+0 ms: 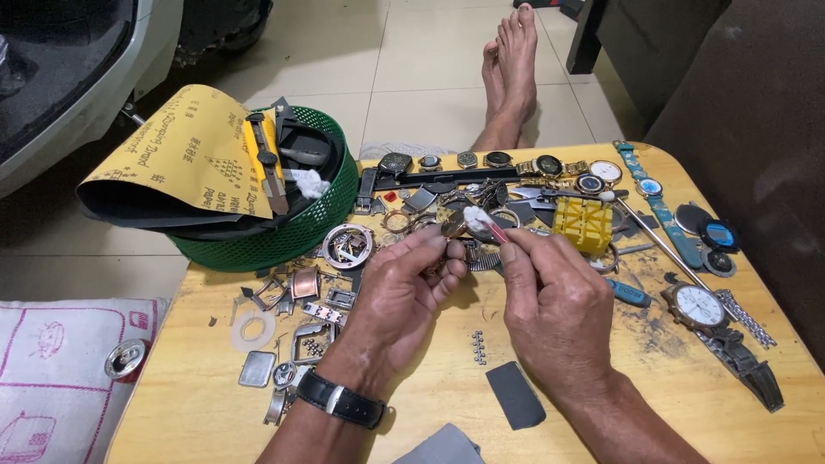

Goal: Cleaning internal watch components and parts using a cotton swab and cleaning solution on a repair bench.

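Green basket (296, 228) — sandpaper (176, 155) inside | left hand (400, 296) grip: watch case (455, 225) | right hand (559, 314) grip: cotton swab (483, 222)

The place is a home watch-repair corner set on a tiled floor (412, 77). A low wooden table (430, 395) carries watches (698, 307), cases and loose parts across its far edge. A green basket (292, 228) at the far left corner holds sandpaper (172, 155). A bare foot (511, 64) rests beyond the far edge.
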